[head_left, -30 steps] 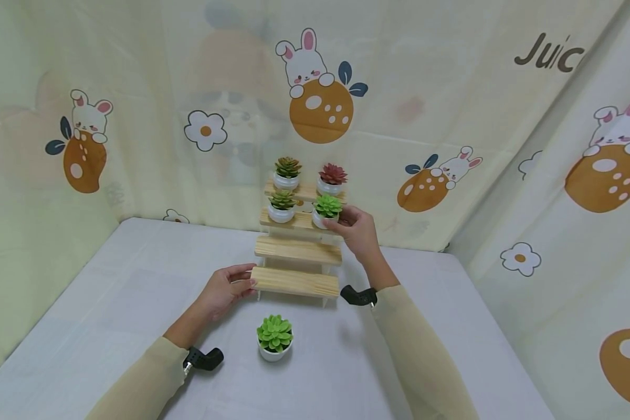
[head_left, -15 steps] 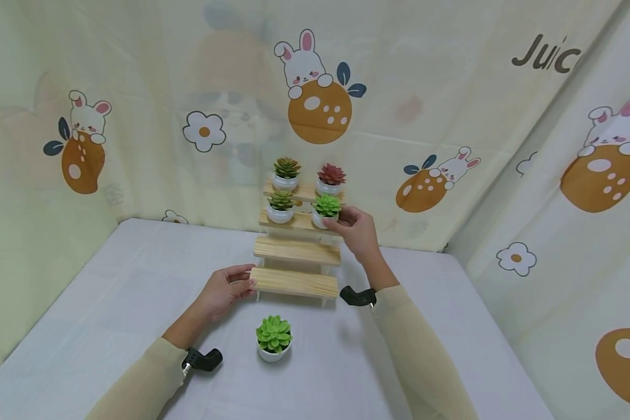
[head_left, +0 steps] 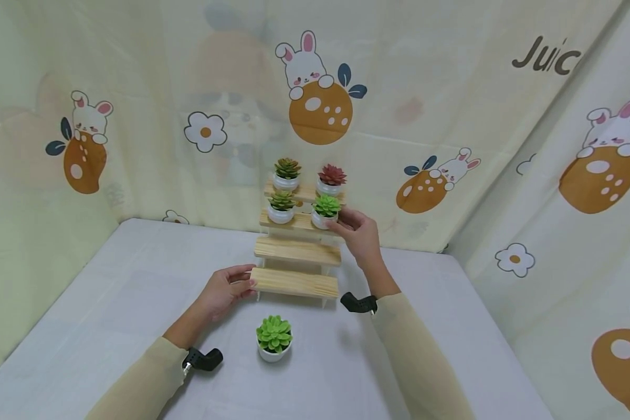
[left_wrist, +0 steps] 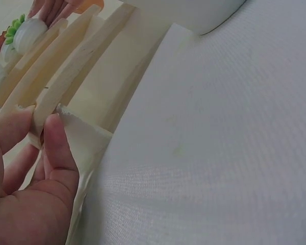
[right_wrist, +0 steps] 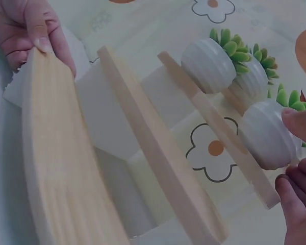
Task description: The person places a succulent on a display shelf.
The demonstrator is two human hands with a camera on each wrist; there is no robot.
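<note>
1. My right hand [head_left: 358, 233] pinches the bright green succulent pot [head_left: 326, 210] between thumb and fingers [right_wrist: 301, 125]. The pot stands at the right end of the third step of the wooden stand [head_left: 297, 251], at 3 o'clock of the olive succulent pot [head_left: 282, 207].
2. My left hand [head_left: 226, 290] grips the left end of the lowest step [head_left: 294, 282], thumb [left_wrist: 55, 148] on top, fingers beneath.
3. Risk, as I judge it: the pot sits close to the step's right edge, and a sideways nudge from my fingers could tip it off.
4. The steps are narrow. Jolting the stand could topple the red succulent pot [head_left: 331, 179] and its neighbour on the top step.
5. The glazed white pots look smooth and rounded, with fine ribs, so a light pinch may slip.
6. The steps are pale raw pine planks with visible grain, on white side panels.
7. A spare green succulent pot [head_left: 274, 338] stands on the table [head_left: 110, 315], at 6 o'clock of the stand, on a woven white cloth.
</note>
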